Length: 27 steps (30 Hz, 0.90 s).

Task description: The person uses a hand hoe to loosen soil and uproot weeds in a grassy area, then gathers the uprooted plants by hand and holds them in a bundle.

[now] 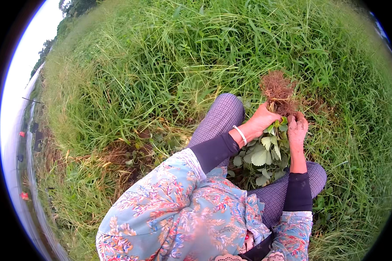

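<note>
A bunch of uprooted leafy plants [261, 155], apparently strawberry seedlings, is turned upside down between my knees. Its tangled brown roots [277, 86] point away from me, and the broad toothed leaves hang toward my lap. My left hand [260, 120], with a white bangle at the wrist, grips the stems just below the roots. On the other side, my right hand [298, 128] has its soil-stained fingers closed at the base of the same bunch. Its fingertips are partly hidden among roots and stems.
Tall green grass [189, 58] surrounds me. Left of my knee [223, 107] lies a patch of dry brown stalks [121, 156] with low leaves. A whitish plastic-covered structure [16, 130] and small red objects [24, 196] stand at the far left rim.
</note>
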Each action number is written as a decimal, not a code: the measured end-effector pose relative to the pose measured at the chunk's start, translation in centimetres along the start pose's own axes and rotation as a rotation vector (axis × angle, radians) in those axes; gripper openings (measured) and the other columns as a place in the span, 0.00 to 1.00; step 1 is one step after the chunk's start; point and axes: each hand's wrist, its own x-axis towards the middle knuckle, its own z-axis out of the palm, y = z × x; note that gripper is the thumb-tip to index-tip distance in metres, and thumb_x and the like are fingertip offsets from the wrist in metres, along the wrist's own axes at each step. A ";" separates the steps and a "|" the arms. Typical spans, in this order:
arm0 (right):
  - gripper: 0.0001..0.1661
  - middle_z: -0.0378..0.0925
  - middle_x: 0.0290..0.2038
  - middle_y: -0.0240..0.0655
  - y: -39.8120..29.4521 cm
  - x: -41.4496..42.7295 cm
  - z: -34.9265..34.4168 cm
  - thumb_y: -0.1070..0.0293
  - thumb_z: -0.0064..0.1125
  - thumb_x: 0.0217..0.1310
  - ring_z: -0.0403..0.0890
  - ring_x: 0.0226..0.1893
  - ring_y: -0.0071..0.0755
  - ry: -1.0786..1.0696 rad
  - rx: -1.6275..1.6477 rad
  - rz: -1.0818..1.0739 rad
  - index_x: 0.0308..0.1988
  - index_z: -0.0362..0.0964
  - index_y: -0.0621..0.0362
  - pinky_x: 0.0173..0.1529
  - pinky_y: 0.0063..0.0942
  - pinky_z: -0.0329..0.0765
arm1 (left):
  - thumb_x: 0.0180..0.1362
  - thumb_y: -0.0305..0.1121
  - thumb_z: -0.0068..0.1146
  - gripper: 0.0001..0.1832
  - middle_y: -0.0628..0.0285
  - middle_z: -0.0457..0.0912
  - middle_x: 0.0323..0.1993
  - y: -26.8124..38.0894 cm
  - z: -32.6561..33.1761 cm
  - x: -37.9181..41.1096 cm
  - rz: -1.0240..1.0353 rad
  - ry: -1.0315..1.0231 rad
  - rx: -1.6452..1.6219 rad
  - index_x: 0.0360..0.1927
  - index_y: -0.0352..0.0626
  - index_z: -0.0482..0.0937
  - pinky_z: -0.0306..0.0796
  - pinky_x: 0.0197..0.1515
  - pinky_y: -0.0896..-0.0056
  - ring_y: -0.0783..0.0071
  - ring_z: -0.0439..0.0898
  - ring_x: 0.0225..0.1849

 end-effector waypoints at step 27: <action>0.17 0.76 0.34 0.43 5.0 2.9 -13.1 0.68 0.50 0.43 0.76 0.36 0.44 -0.033 -0.492 -0.280 0.36 0.75 0.60 0.41 0.33 0.73 | 0.60 0.29 0.40 0.15 0.49 0.74 0.45 8.6 -9.3 3.9 0.114 -0.496 -0.600 0.45 0.29 0.71 0.65 0.55 0.49 0.55 0.71 0.49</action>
